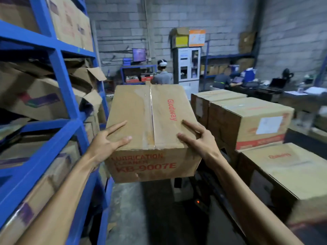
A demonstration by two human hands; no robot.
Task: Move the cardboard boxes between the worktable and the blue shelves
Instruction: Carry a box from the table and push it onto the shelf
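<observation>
Carrying one box [152, 124] mid-aisle, the person has blue shelves [58, 73] left of the fingers and three more boxes [251, 124] waiting to their right. Left hand [104, 144] and right hand [200, 137] clamp its near corners, fingers spread.

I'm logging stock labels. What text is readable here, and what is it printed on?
"Glodway": top of the carried box.
"LUBRICATION", "KB-9007E": its near side; the line between is partly hidden.
Red print on the stacked boxes: too blurred.
Orange sign atop the cabinet: too small.
</observation>
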